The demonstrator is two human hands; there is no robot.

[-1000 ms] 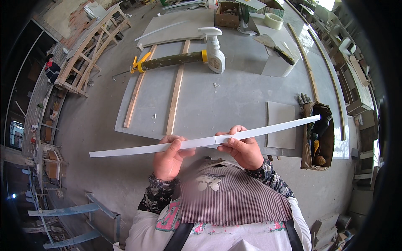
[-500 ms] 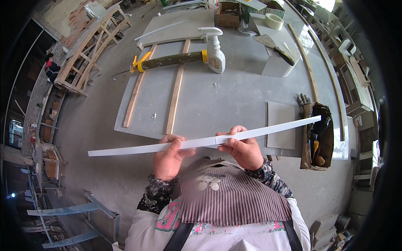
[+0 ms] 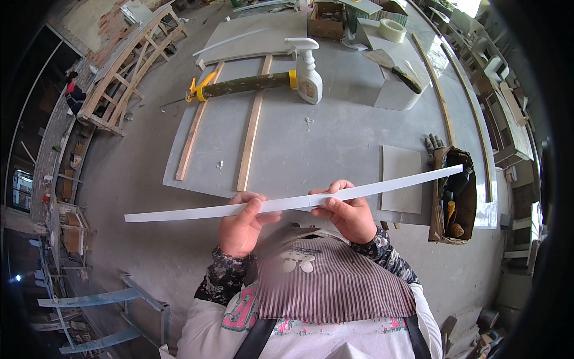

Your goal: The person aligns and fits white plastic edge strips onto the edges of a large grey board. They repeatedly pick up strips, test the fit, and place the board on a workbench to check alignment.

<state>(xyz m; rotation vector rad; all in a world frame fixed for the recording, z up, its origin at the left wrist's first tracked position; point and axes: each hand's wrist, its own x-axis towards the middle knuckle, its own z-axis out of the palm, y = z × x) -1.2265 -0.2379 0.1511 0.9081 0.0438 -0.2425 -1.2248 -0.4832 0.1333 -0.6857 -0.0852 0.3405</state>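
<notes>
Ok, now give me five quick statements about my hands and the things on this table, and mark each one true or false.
1. Your left hand holds a white strip. True.
2. Your right hand is empty. False: it grips the white strip too, beside a thin line that crosses it.
3. The caulking gun extends across two wooden battens. True.
4. The putty knife lies on the floor. False: it lies on the pale block.
5. The open cardboard box is at the left of the table. False: it is at the right.
</notes>
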